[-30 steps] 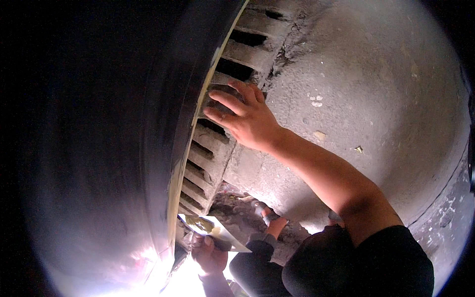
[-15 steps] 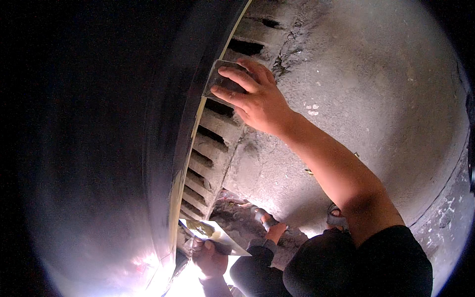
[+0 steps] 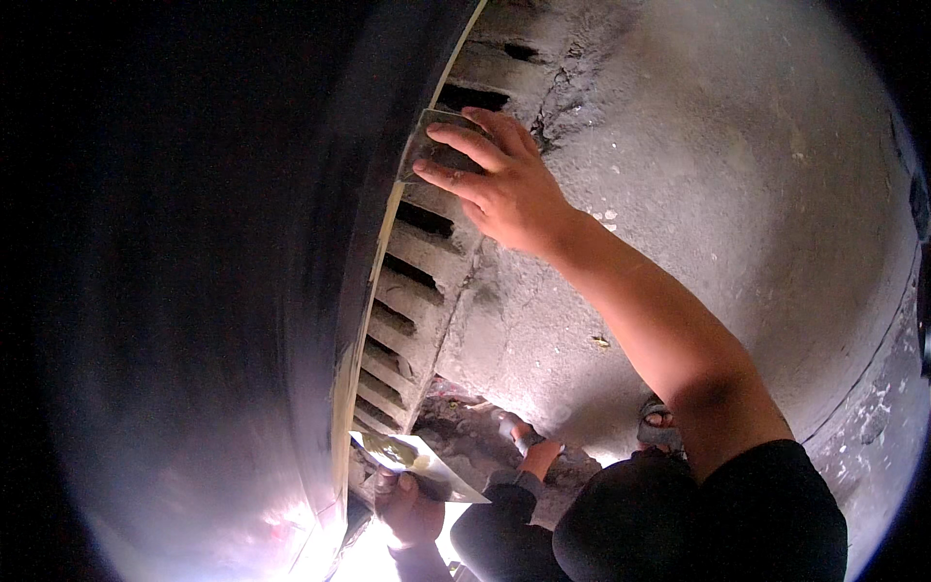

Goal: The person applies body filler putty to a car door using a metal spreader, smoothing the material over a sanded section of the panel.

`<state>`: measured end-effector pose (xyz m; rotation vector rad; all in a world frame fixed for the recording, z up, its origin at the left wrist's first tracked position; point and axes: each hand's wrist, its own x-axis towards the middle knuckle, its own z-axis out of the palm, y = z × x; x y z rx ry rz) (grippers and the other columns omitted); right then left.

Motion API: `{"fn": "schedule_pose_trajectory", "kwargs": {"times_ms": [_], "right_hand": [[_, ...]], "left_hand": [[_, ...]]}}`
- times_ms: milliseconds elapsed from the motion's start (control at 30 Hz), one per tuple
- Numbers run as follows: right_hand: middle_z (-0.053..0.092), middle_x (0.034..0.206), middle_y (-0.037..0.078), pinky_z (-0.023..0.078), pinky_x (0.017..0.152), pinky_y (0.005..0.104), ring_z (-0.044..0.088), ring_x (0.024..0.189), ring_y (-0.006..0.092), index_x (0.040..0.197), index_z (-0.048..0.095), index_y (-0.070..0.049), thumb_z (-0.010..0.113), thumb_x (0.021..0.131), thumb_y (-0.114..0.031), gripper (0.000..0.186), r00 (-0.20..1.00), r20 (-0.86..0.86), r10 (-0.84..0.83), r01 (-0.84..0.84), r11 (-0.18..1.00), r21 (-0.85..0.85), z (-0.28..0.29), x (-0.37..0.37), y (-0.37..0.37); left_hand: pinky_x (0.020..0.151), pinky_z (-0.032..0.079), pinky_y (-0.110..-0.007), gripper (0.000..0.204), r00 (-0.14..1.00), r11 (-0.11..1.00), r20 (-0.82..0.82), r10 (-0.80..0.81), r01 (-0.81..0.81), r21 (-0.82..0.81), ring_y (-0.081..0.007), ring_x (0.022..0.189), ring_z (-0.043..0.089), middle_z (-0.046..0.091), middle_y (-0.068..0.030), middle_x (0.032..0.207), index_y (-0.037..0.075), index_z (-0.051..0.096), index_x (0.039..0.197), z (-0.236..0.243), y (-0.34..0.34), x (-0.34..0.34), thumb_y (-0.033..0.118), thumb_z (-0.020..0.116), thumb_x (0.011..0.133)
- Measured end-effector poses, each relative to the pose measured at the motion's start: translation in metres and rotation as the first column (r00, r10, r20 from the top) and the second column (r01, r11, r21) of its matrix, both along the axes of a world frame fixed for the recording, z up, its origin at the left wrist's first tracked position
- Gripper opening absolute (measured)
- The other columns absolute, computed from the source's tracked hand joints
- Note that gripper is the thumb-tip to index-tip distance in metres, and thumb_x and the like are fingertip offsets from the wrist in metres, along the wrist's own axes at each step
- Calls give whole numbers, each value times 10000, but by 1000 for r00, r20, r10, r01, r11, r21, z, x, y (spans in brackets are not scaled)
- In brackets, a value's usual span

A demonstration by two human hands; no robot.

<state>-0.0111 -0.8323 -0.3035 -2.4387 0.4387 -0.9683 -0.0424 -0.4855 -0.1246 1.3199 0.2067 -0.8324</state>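
Observation:
My right hand reaches forward and grips a thin, dark, flat spreader, with the fingers bent over its face. The spreader's edge meets the lower rim of a large, dark, curved panel. A narrow strip of yellowish putty runs along that rim. Low in the view, my left hand is closed on a pale, flat mixing board, held close beside the panel. Smeared on the board is a greenish-yellow dab of putty. The board hides part of the left fingers.
Beneath the rim runs a slotted concrete drain cover, beside rough grey concrete floor. A bright light glares at the bottom left. My bent knees and sandalled feet are at the lower middle. A small leaf-like scrap lies on the floor.
My right hand and the spreader have shifted slightly farther along the rim, away from me. The left hand and board stay almost where they were.

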Motion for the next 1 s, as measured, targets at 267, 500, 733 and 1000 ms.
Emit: {"fn": "schedule_pose_trajectory", "kwargs": {"times_ms": [267, 500, 733, 1000], "right_hand": [[436, 1380, 13, 371, 1038, 461, 397, 1265, 322, 1216, 625, -290, 715, 717, -68, 553, 999, 42, -27, 26, 999, 23, -4, -10, -11], [442, 1367, 2, 383, 1036, 461, 405, 1262, 315, 1200, 633, -297, 714, 718, -66, 540, 997, 82, -4, 5, 1000, -15, -8, 5, -22], [443, 1362, 2, 404, 1019, 478, 403, 1263, 323, 1180, 635, -286, 726, 705, -68, 531, 998, 58, -4, 6, 1000, -22, -3, -6, -26], [425, 1377, 1, 419, 992, 489, 396, 1273, 321, 1196, 626, -284, 711, 742, -94, 499, 995, -96, -20, 15, 999, -48, -16, -18, -28]], "left_hand": [[855, 559, -449, 336, 1000, 1000, -2, 3, -3, 25, -249, 1005, 646, 633, -74, 1151, 127, 524, 1271, -10, 13, 2, 107, 538, 936], [848, 560, -460, 309, 998, 999, 50, -43, 42, 25, -262, 1010, 645, 633, -75, 1159, 146, 550, 1253, -4, 2, 2, 131, 536, 945], [917, 526, -449, 327, 1000, 1000, 4, -6, 6, 3, -258, 1039, 636, 633, -73, 1165, 135, 538, 1265, -3, -3, 0, 112, 540, 939], [928, 518, -444, 330, 1000, 1000, 16, -14, 14, -19, -247, 1061, 622, 630, -76, 1161, 119, 525, 1270, 6, -22, -1, 101, 530, 941]]}}
